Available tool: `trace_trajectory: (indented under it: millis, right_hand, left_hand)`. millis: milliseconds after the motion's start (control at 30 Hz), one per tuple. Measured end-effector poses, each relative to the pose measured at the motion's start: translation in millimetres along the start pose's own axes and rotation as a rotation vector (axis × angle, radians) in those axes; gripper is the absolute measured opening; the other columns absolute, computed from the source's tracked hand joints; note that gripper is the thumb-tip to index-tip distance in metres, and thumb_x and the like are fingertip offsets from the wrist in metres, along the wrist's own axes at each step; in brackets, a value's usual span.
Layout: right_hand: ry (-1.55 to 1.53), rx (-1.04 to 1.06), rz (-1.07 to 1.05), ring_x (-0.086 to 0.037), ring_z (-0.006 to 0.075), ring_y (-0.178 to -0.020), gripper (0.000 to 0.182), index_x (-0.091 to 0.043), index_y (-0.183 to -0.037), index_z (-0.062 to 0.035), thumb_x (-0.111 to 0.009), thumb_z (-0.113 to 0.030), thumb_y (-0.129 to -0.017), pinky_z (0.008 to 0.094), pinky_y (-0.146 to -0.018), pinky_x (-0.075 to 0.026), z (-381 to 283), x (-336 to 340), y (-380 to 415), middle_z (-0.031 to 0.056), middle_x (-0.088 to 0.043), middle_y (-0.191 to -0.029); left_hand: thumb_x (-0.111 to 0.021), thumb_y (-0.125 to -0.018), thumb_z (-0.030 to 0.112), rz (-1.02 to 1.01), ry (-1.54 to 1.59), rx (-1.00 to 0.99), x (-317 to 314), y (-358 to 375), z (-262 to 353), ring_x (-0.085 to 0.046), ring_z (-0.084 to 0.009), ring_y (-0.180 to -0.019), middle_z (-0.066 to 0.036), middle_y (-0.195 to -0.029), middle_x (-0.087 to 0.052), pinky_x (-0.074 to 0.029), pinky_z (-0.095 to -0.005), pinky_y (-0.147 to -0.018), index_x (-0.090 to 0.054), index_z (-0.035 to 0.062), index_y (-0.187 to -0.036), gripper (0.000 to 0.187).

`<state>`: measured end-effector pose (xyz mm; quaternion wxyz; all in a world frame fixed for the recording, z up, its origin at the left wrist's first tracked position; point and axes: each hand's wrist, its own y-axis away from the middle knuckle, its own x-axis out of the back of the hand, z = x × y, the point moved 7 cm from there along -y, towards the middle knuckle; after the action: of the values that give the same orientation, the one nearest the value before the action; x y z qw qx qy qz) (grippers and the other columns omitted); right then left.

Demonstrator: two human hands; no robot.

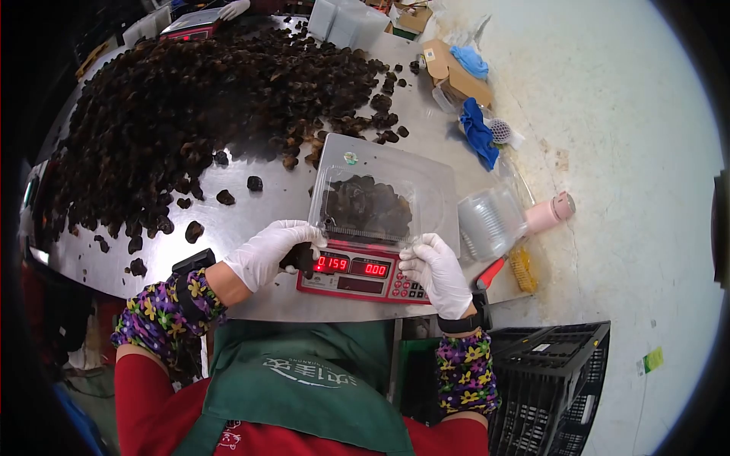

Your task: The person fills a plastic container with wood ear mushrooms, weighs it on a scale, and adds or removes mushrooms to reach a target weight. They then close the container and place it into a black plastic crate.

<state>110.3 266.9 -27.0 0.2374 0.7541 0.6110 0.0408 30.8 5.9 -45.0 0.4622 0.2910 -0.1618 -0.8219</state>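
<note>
**Green apron (312,384) in front, clear tray (365,235) on a lit scale (357,286)**

Pale lettering crosses the green apron, with red sleeves (143,395) and flowered cuffs (465,372) on either side. To the right of it stands a black crate (544,380), below table level. Beyond, at the near edge of the metal table (266,201), the scale shows 0.159 and 0.00 in red digits. The gloved left hand (275,252) is closed around a dark clump (301,261), its upper fingers at the tray's near left corner; whether they also grip the rim, I cannot tell. The gloved right hand (435,273) pinches the near right corner. The tray sits on the scale's platform, filled with dark pieces (369,205).

Right of the scale lie a red handle (491,273), stacked clear containers (490,224) and a pink bottle (549,213). Farther off, a blue cloth (477,137) lies near a cardboard box (460,76), while a large dark heap (190,114) spreads leftward. At the far edge, another person's gloved hand (233,9) is beside a second scale (190,33).
</note>
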Motion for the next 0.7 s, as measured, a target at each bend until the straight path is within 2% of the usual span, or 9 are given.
trace_trajectory:
  millis: [100,233,433,500,633,700]
  right_hand:
    - [0.038,0.002,-0.012,-0.065,0.0166,-0.082,0.010,-0.050,-0.106,-0.0075,-0.055,-0.013,-0.100,0.0309,-0.076,-0.055,3.5,3.5,-1.6,0.0097,-0.065,-0.096]
    - [0.079,0.004,-0.002,-0.065,0.0159,-0.081,0.009,-0.050,-0.106,-0.0076,-0.055,-0.012,-0.099,0.0307,-0.076,-0.055,2.3,2.5,-1.5,0.0098,-0.065,-0.095]
    - [0.078,0.031,0.014,-0.064,0.0147,-0.077,0.009,-0.050,-0.104,-0.0074,-0.055,-0.011,-0.098,0.0302,-0.073,-0.055,5.0,2.1,-1.1,0.0092,-0.065,-0.093]
    - [0.022,0.029,0.024,-0.064,0.0145,-0.073,0.007,-0.049,-0.101,-0.0098,-0.055,-0.007,-0.098,0.0287,-0.068,-0.056,9.4,3.9,-3.6,0.0085,-0.064,-0.087]
    - [0.073,0.072,0.058,-0.064,0.0147,-0.074,0.006,-0.049,-0.101,-0.0105,-0.053,-0.008,-0.098,0.0310,-0.070,-0.056,8.3,1.6,1.3,0.0069,-0.064,-0.086]
    - [-0.020,0.053,0.106,-0.064,0.0194,-0.093,0.014,-0.050,-0.113,-0.0108,-0.054,-0.015,-0.101,0.0363,-0.081,-0.056,14.4,3.1,2.8,0.0103,-0.063,-0.101]
  left_hand:
    - [-0.064,-0.095,0.015,-0.039,-0.055,-0.012,-1.4,0.5,-0.1,-0.061,-0.0071,-0.062,-0.001,-0.074,-0.068,-0.043,-0.0209,-0.053,-0.069,0.0079,-0.090,0.011]
    - [-0.064,-0.095,0.015,-0.019,-0.123,-0.072,-0.5,-1.8,3.4,-0.060,-0.0075,-0.062,-0.001,-0.074,-0.068,-0.044,-0.0219,-0.056,-0.069,0.0077,-0.089,0.011]
    - [-0.064,-0.095,0.015,0.009,-0.093,-0.107,-0.5,-6.4,4.3,-0.059,-0.0074,-0.063,0.000,-0.075,-0.066,-0.044,-0.0224,-0.058,-0.068,0.0075,-0.087,0.012]
    - [-0.064,-0.095,0.015,0.008,-0.085,-0.103,-1.5,-5.0,3.5,-0.059,-0.0073,-0.064,0.000,-0.076,-0.066,-0.044,-0.0225,-0.058,-0.068,0.0075,-0.086,0.012]
    - [-0.063,-0.096,0.015,-0.003,-0.109,-0.109,-3.7,-1.0,5.2,-0.059,-0.0073,-0.066,0.000,-0.080,-0.066,-0.044,-0.0225,-0.060,-0.067,0.0071,-0.088,0.012]
    - [-0.063,-0.096,0.015,-0.033,-0.111,-0.095,-5.2,1.4,3.3,-0.059,-0.0077,-0.069,-0.001,-0.083,-0.066,-0.045,-0.0224,-0.060,-0.067,0.0069,-0.088,0.012]
